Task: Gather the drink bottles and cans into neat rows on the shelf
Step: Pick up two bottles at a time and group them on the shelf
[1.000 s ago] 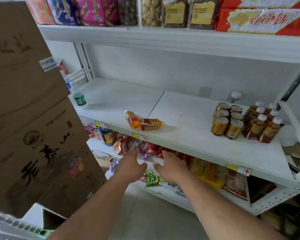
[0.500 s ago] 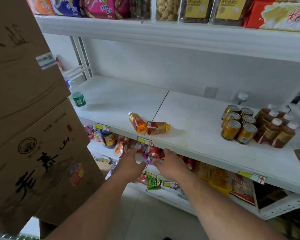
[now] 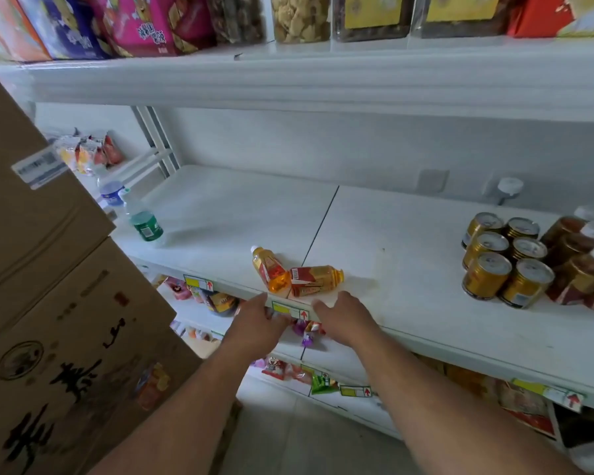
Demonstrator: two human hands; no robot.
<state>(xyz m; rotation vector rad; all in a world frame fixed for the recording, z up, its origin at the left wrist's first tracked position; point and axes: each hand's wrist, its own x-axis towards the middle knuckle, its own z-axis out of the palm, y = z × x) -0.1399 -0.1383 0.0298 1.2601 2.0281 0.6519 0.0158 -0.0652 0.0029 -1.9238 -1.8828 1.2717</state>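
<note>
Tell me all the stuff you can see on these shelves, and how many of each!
orange drink bottles: two, lying at the middle shelf's front edge, bases touching
gold cans: six, upright, two rows, right
brown bottles: several, white caps, beside the cans
green-label bottle: one, clear, upright, far left
middle shelf: white
snack packs: many, colourful, top shelf
cardboard boxes: brown, stacked, left
left hand: open, at the shelf edge
right hand: open, near the lying bottles
</note>
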